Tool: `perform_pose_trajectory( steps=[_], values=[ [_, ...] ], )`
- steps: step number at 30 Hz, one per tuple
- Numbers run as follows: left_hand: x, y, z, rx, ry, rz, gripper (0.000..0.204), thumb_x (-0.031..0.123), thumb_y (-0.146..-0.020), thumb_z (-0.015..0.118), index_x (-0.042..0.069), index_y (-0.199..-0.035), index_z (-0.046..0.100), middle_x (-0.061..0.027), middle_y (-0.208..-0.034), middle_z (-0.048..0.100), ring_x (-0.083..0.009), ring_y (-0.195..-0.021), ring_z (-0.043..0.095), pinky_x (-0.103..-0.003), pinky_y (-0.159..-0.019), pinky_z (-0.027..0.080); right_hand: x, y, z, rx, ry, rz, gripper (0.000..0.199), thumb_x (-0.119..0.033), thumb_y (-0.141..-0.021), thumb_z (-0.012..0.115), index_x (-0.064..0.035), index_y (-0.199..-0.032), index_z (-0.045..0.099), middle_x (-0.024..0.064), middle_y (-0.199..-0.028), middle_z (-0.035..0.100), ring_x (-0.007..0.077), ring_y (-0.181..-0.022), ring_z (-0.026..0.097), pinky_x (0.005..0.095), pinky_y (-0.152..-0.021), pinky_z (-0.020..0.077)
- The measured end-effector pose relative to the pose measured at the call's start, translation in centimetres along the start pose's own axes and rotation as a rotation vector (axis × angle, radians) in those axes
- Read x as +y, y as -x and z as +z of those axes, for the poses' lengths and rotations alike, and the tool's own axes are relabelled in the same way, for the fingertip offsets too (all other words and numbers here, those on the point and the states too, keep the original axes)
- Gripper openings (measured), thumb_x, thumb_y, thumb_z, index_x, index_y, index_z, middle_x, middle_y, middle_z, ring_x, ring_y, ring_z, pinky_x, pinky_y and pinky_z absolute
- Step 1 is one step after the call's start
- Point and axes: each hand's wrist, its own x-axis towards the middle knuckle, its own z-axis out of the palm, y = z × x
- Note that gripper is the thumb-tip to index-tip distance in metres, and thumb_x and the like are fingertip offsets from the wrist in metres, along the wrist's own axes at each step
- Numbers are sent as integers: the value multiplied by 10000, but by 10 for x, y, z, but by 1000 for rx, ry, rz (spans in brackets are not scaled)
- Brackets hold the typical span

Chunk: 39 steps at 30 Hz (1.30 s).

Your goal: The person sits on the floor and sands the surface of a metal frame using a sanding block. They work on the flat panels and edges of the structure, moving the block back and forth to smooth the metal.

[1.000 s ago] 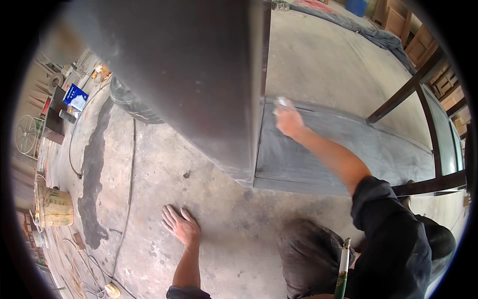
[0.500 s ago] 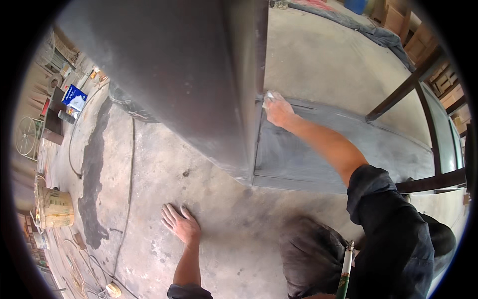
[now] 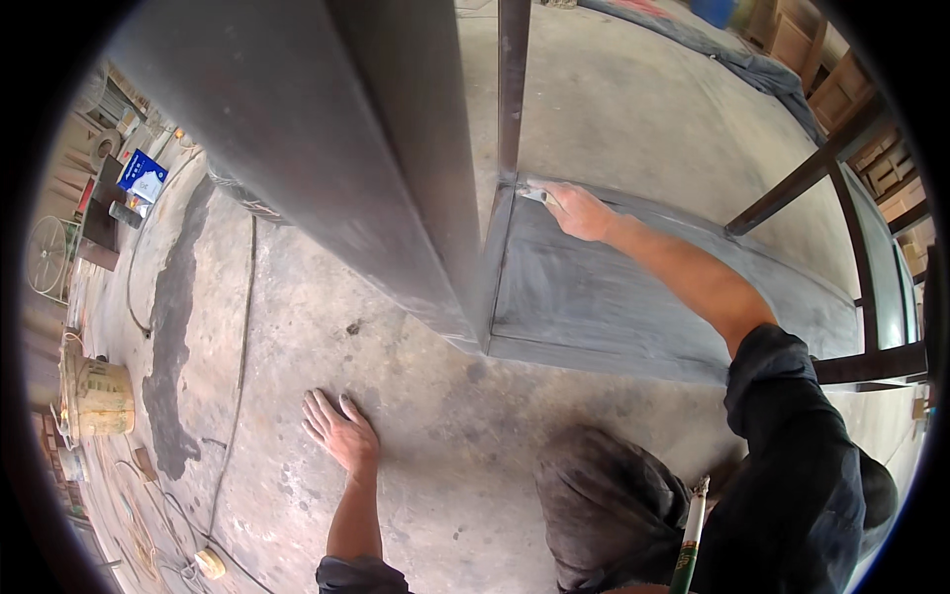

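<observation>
Your right hand [image 3: 579,210] is closed round a small pale pad [image 3: 535,196], likely sandpaper, pressed on the far corner of the flat grey panel [image 3: 614,307], right beside the upright metal post [image 3: 513,89]. Left hand [image 3: 339,431] is flat, fingers spread, holding nothing, braced on the concrete floor [image 3: 416,475]. Looks like mid-rub on the panel's recessed face. Next stroke wants even pressure along the raised rim. Panel surface is dull, streaky, dusty; floor rough and stained; the big slab [image 3: 297,139] overhead is smooth and dark.
</observation>
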Motion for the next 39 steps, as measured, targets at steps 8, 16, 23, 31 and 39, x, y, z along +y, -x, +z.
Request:
perform_pose_trajectory(
  steps=[8,16,23,31,39],
  values=[
    [4,0,6,7,17,24,582,368,-1043,404,-14,-1481,370,-195,-1553,364,-336,-1471,275,-487,-1226,148,-5,-19,29,43,211,-4,485,-101,-939,594,-220,-1400,506,160,-1193,586,343,-1181,475,448,-1011,396],
    [1,0,0,0,9,7,567,340,-1042,400,-13,-1485,364,-187,-1558,358,-328,-1477,262,-486,-1230,140,-15,-29,32,-57,222,4,537,-89,-930,605,-266,-1424,487,167,-1297,507,400,-1226,420,500,-1028,392],
    [-3,0,-2,-20,-27,-8,589,355,-1039,410,-15,-1494,349,-184,-1570,340,-319,-1485,247,-482,-1235,129,0,-20,34,29,211,-59,504,-129,-940,599,-254,-1418,502,161,-1300,548,395,-1231,449,498,-1047,386],
    [-7,2,-5,6,-22,-10,613,405,-1044,404,-8,-1494,352,-184,-1559,357,-321,-1479,258,-474,-1232,136,-9,0,8,-23,272,-41,551,-106,-914,606,-247,-1433,486,167,-1289,562,387,-1237,451,490,-1054,379],
    [1,1,-1,15,-5,8,596,392,-1045,405,-13,-1480,371,-197,-1550,366,-334,-1468,280,-482,-1228,156,-21,-5,43,24,243,-83,583,-73,-902,601,-235,-1447,470,152,-1317,499,401,-1233,425,506,-1069,376]
  ],
)
